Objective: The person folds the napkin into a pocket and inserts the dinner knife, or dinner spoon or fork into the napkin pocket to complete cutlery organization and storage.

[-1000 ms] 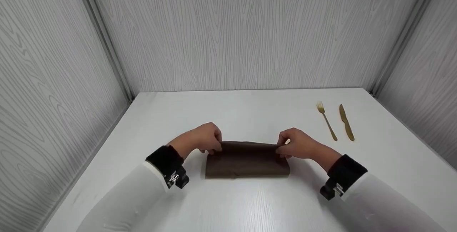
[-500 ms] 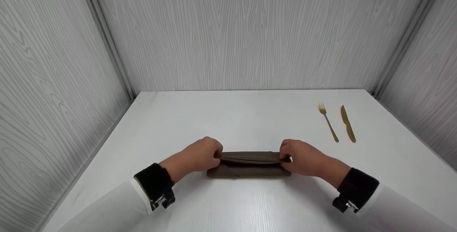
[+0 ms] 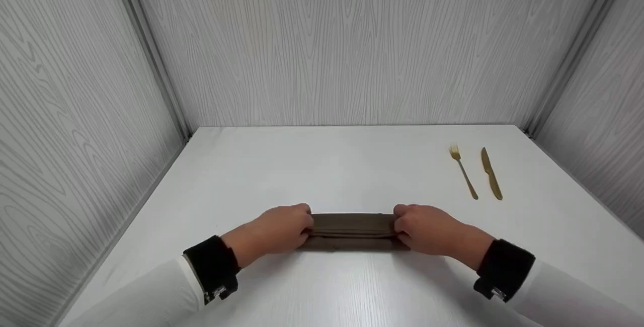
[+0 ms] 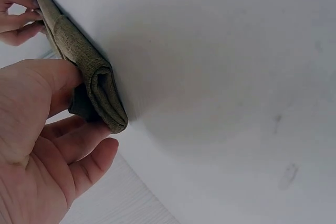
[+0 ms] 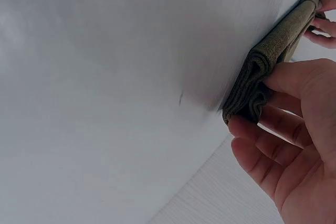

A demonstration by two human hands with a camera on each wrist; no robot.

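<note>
A brown cloth [image 3: 353,227], folded into a narrow thick strip, lies on the white table [image 3: 332,166] in front of me. My left hand [image 3: 303,227] holds its left end, with the thumb [image 4: 62,75] on top and the fingers [image 4: 84,139] curled under the layered edge [image 4: 102,88]. My right hand [image 3: 401,227] holds the right end the same way: its thumb [image 5: 294,76] is above and its fingers [image 5: 251,134] are below the folds [image 5: 258,62]. Both hands rest low on the table. White sleeves with black cuffs cover my wrists.
A gold fork [image 3: 463,171] and a gold knife [image 3: 491,173] lie side by side at the right rear of the table. Grey wood-grain walls [image 3: 342,45] close in the table at the back and on both sides.
The hands drew the cloth's lifted far edge toward me and laid it down, folding the cloth into a narrower strip. Both hands sank to the table at its ends.
</note>
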